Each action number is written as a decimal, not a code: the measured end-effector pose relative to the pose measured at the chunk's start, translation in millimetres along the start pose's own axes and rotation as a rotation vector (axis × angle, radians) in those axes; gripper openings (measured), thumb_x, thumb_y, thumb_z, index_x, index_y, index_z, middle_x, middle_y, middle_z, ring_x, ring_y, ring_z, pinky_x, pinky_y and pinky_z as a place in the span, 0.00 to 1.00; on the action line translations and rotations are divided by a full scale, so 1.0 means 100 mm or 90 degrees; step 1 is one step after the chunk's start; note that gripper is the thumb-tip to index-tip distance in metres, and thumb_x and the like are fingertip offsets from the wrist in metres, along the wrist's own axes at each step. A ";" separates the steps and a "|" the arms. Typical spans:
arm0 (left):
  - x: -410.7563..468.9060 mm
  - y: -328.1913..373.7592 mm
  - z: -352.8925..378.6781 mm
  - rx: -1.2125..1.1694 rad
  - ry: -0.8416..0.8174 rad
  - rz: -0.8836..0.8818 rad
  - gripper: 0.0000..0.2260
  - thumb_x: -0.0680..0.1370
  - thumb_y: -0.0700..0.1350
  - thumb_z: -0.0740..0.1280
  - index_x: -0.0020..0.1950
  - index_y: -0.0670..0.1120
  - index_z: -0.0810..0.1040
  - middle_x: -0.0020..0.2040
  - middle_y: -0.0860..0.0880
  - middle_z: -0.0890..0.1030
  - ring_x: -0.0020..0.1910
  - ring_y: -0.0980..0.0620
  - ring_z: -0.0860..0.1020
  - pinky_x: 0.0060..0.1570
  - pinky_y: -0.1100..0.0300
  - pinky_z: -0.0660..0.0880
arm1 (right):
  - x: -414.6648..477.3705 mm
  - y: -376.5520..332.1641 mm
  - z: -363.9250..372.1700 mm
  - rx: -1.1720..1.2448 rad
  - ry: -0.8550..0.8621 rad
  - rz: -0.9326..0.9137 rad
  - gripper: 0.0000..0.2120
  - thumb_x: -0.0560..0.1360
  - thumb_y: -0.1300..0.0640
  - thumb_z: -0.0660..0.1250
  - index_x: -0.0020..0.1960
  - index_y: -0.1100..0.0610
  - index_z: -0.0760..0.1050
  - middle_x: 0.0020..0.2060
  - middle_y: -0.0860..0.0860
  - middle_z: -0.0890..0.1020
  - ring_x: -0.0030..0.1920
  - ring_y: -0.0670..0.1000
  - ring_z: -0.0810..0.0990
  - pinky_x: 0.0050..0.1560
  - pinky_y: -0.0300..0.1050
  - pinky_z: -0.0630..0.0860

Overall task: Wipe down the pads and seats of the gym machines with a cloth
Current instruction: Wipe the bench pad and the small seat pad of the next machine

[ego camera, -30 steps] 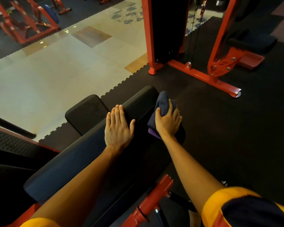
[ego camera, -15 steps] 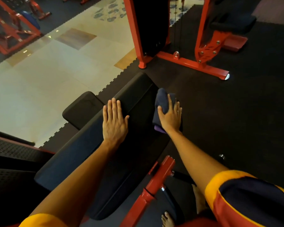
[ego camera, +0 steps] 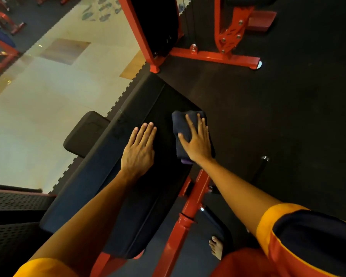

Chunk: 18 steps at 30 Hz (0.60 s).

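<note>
My right hand (ego camera: pixel 197 145) lay flat on the folded dark cloth (ego camera: pixel 181 121), fingers straight and spread. It gripped nothing and only pressed the cloth down. The cloth sat on the long black pad (ego camera: pixel 140 206) near its far end, at the right-hand edge, about 2 o'clock from my left hand (ego camera: pixel 139 150). My left hand rested open on the pad, fingers straight and close together, bracing it.

Procedure, as I judged it:
- Apply even palm pressure so the folds do not bunch.
- Draw the cloth in straight, overlapping passes from 12 o'clock toward 6 o'clock.
- Carry each pass over the edge at 3 o'clock, above the red post (ego camera: pixel 188 212).
- Move the bracing hand before the cloth reaches it.

The small pad (ego camera: pixel 84 132) at 9 o'clock would follow.
</note>
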<state>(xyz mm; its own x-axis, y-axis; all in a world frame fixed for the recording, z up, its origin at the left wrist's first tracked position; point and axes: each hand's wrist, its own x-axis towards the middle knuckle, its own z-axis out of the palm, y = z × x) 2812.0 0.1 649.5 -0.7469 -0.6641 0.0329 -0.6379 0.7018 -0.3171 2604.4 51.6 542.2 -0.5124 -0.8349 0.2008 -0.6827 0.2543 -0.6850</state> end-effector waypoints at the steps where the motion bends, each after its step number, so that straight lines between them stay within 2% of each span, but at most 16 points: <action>1: 0.00 0.01 0.00 -0.004 0.000 -0.003 0.30 0.80 0.48 0.48 0.82 0.41 0.53 0.82 0.42 0.53 0.82 0.44 0.49 0.80 0.45 0.49 | 0.12 -0.06 -0.01 0.021 0.005 0.065 0.35 0.79 0.38 0.60 0.82 0.47 0.55 0.82 0.59 0.56 0.81 0.62 0.54 0.79 0.62 0.55; 3: 0.00 0.03 0.00 0.001 0.003 -0.010 0.30 0.81 0.48 0.48 0.82 0.41 0.52 0.82 0.42 0.51 0.82 0.45 0.48 0.80 0.45 0.47 | 0.25 -0.26 -0.01 0.053 -0.004 0.178 0.36 0.80 0.40 0.63 0.83 0.47 0.53 0.82 0.60 0.53 0.82 0.63 0.50 0.80 0.62 0.50; 4: 0.00 0.03 0.01 0.010 0.002 -0.010 0.30 0.81 0.49 0.48 0.82 0.41 0.51 0.82 0.41 0.51 0.82 0.45 0.47 0.80 0.45 0.46 | 0.23 -0.38 0.02 0.054 -0.004 0.198 0.36 0.80 0.40 0.64 0.83 0.47 0.53 0.82 0.60 0.52 0.82 0.63 0.49 0.80 0.62 0.48; 5: 0.00 0.03 0.02 0.017 0.000 -0.010 0.30 0.81 0.49 0.48 0.82 0.41 0.51 0.82 0.41 0.50 0.82 0.44 0.47 0.80 0.46 0.45 | 0.13 -0.50 0.05 0.050 0.004 0.182 0.36 0.80 0.39 0.63 0.83 0.48 0.55 0.82 0.61 0.53 0.82 0.63 0.50 0.80 0.62 0.48; 8: -0.03 0.04 0.05 0.029 -0.005 -0.004 0.29 0.83 0.50 0.47 0.82 0.40 0.50 0.83 0.41 0.48 0.82 0.44 0.46 0.80 0.46 0.44 | -0.44 -0.63 0.13 0.037 0.030 0.014 0.34 0.78 0.37 0.59 0.80 0.51 0.63 0.80 0.61 0.60 0.81 0.63 0.56 0.80 0.62 0.54; 10: -0.03 0.05 0.06 0.031 -0.002 -0.006 0.29 0.84 0.50 0.47 0.82 0.40 0.50 0.83 0.41 0.48 0.82 0.44 0.46 0.80 0.46 0.44 | -0.76 -0.53 0.17 0.041 0.037 0.001 0.34 0.79 0.37 0.58 0.80 0.52 0.64 0.80 0.61 0.61 0.80 0.63 0.57 0.79 0.60 0.56; 12: -0.03 0.05 0.06 0.025 -0.005 -0.009 0.29 0.82 0.49 0.49 0.82 0.40 0.50 0.83 0.41 0.48 0.82 0.44 0.46 0.80 0.46 0.45 | -0.79 -0.41 0.13 0.059 0.060 0.086 0.34 0.79 0.37 0.58 0.81 0.52 0.62 0.80 0.61 0.62 0.80 0.63 0.59 0.78 0.59 0.55; 15: 0.00 0.05 0.04 0.026 -0.017 -0.011 0.30 0.82 0.49 0.50 0.82 0.40 0.50 0.83 0.40 0.48 0.82 0.43 0.46 0.80 0.46 0.46 | -0.37 -0.31 0.02 0.094 0.079 0.257 0.33 0.81 0.40 0.63 0.82 0.51 0.59 0.81 0.61 0.59 0.80 0.63 0.58 0.78 0.54 0.52; 18: 0.02 0.08 0.00 0.015 -0.026 -0.015 0.30 0.82 0.50 0.49 0.82 0.39 0.53 0.82 0.39 0.52 0.82 0.42 0.49 0.80 0.44 0.47 | 0.07 -0.24 -0.07 0.185 0.088 0.411 0.34 0.81 0.41 0.65 0.82 0.48 0.58 0.80 0.59 0.60 0.79 0.62 0.59 0.78 0.59 0.56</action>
<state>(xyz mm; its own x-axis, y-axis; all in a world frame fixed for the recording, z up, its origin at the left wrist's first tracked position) 2805.3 4.0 647.2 -0.7233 -0.6906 0.0016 -0.6500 0.6800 -0.3393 2613.0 43.2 564.9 -0.8415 -0.4875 -0.2328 -0.0650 0.5192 -0.8522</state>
